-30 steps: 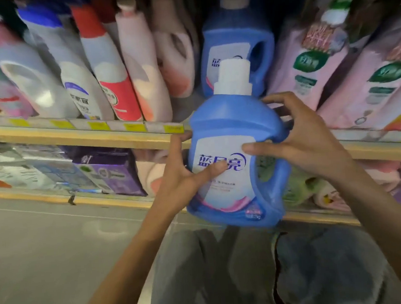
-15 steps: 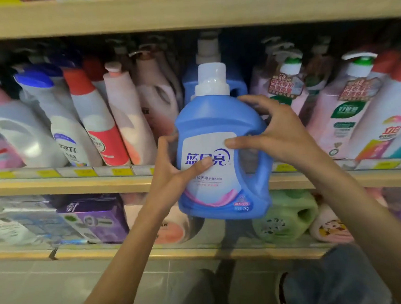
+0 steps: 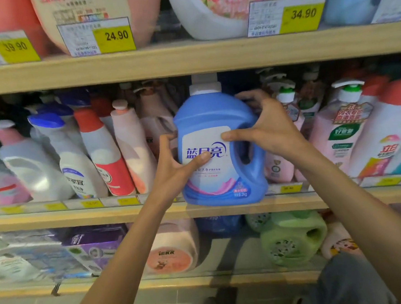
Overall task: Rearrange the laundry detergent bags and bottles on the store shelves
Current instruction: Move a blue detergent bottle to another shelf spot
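A blue detergent bottle [image 3: 206,118] with a white cap and white label is held upright at the front of the middle shelf [image 3: 104,215], its base over the shelf's front edge. My left hand [image 3: 172,168] grips its left side with the thumb on the label. My right hand [image 3: 266,126] clasps the top of its handle on the right, thumb across the label. Several leaning white, red and pink bottles [image 3: 95,154] stand to its left, and pink pump bottles [image 3: 342,130] to its right.
The upper shelf [image 3: 188,57] hangs just above the bottle's cap, with large bottles and yellow price tags [image 3: 115,36] on it. The bottom shelf holds a purple box [image 3: 92,245], a pink jug [image 3: 175,251] and a green jug [image 3: 293,238] lying down. Grey floor lies below.
Both hands have raised the blue bottle from below the middle shelf up to its front edge and pushed it toward the shelf. The view has tilted upward.
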